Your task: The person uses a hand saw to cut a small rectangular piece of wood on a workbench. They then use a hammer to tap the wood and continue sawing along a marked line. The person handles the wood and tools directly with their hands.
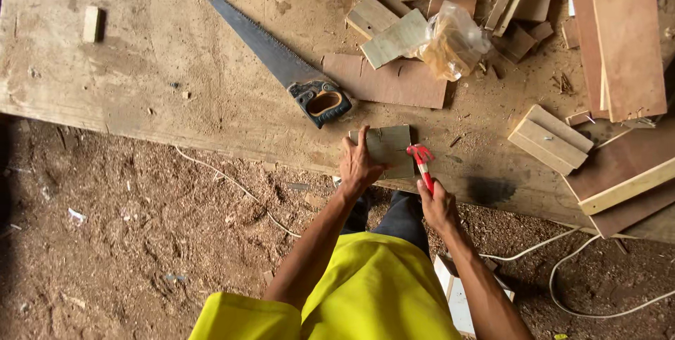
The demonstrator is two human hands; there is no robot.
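only packaging i can spot is a crumpled clear plastic bag (452, 41) with yellowish-tan stuff inside, sitting on the wood offcuts up top.

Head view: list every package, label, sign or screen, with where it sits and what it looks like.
Clear plastic bag: on the workbench among the wood offcuts, upper middle right; crumpled, transparent, with tan contents that cannot be made out.
No labels, signs or screens can be made out.
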